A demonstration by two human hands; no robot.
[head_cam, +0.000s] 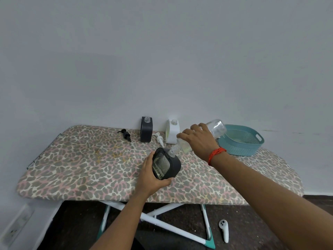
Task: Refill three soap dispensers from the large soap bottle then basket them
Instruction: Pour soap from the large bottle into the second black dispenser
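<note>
Stuff around the pour: a second black dispenser (146, 129) and a white dispenser (173, 131) stand upright at the back edge by the wall (162, 51), both with their tops off. A black pump (125, 135) lies to their left. A white pump (159, 138) lies between the two, just behind the action. The teal basket (241, 141) sits at the right end, and the bottle's raised base overlaps its left rim from this angle.

The left hand (153, 179) grips the dispenser (166, 165) from underneath, tipped toward the right. The right hand (198, 141) is wrapped over the bottle (216, 129), which is tilted neck-down so its mouth meets the dispenser's opening. A bit of yellowish soap sits near the neck. There's a red thread (216, 154) on that wrist.

Bare cover runs across the left half of the board (90, 168) and along the front edge, so there's room there. The cover is leopard print and the wall is plain and pale. The floor (72, 222) is dark, with a white controller (224, 230) lying by the board's legs.
</note>
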